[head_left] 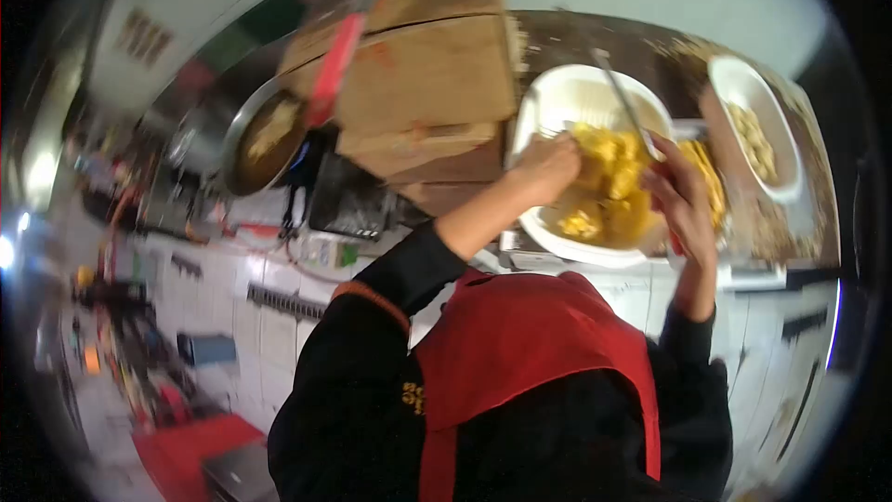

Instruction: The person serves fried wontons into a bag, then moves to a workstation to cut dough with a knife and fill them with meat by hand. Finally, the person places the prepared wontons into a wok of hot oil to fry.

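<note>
A large white basin [530, 218] holds pieces of yellow-coated food [613, 163] in a yellowish liquid. My left hand [550, 167] is at the basin's left side, its fingers closed beside the yellow pieces. Something thin and metallic shows at those fingertips, but I cannot make out what it is. My right hand [683, 195] is over the right side of the basin, wrapped round the red handle of a knife [624, 102]. The knife's long metal blade points away from me, above the food. More yellow food [701, 172] lies just right of my right hand.
Right of the basin stands an oval white dish [785, 153] with pale pieces in it. Cardboard boxes [437, 74] are stacked to the left. Beyond them sits a round pan [246, 163] of brown liquid with food in it. White tiles [279, 339] cover the floor.
</note>
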The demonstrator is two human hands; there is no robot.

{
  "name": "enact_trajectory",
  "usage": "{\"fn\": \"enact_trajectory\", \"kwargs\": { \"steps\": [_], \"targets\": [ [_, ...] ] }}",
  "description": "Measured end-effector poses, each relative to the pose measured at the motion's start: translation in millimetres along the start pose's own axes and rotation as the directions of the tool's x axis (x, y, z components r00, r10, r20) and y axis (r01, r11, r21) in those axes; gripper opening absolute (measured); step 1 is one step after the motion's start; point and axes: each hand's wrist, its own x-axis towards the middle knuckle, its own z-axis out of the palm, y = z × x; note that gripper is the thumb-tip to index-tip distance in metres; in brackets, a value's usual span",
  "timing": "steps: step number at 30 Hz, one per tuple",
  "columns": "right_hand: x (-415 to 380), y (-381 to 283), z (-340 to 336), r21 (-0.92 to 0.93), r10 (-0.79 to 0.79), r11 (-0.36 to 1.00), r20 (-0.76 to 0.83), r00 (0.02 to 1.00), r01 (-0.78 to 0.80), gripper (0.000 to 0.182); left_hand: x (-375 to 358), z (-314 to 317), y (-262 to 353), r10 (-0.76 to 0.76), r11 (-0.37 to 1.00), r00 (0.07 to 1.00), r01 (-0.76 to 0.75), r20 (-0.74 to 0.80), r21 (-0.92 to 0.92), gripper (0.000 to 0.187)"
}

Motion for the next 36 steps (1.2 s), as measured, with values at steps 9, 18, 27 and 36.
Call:
{"fn": "enact_trajectory", "kwargs": {
  "steps": [9, 18, 27, 36],
  "targets": [
    [-9, -9, 10, 0.156, 0.079, 0.985, -0.011, 0.997, -0.076, 0.04, 10, 9, 1, -0.187, 0.97, 0.978, 0.199, -0.09, 0.143, 0.017],
    [-17, -16, 21, -0.048, 0.051, 0.997, -0.057, 0.997, -0.054, 0.011, -7, -27, -30, -0.338, 0.081, 0.936, -0.079, -0.102, -0.994, 0.033],
    [-44, -27, 34, -0.434, -0.152, 0.891, -0.002, 0.988, 0.136, 0.013, -4, -14, -34, -0.265, -0.849, 0.964, -0.242, -0.019, -0.47, 0.025],
    [-66, -9, 28, -0.555, -0.256, 0.796, 0.052, 0.965, 0.241, 0.014, 17, -20, -25, -0.379, -0.6, 0.899, -0.418, -0.219, -0.682, 0.026]
  ]
}}
